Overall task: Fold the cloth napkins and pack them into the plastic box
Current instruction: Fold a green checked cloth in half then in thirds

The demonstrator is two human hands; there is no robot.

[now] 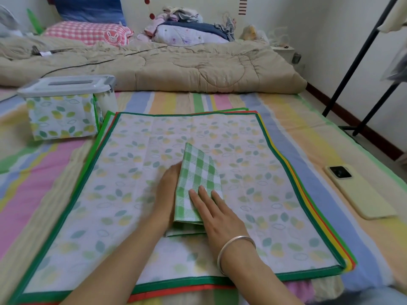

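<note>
Two hands [168, 186] [220, 214] touch one checked napkin [199, 172] (one box [66, 87] nearby).

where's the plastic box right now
In the head view, the plastic box sits upper left on the striped sheet, lid on, just beyond the far-left corner of the leaf-print napkin stack and in front of the beige quilt.

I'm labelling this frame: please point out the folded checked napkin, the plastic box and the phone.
folded checked napkin [199, 170], head view, on its checked top face.
plastic box [66, 89], head view, on its lid.
phone [363, 194], head view, on its pale back.
</note>
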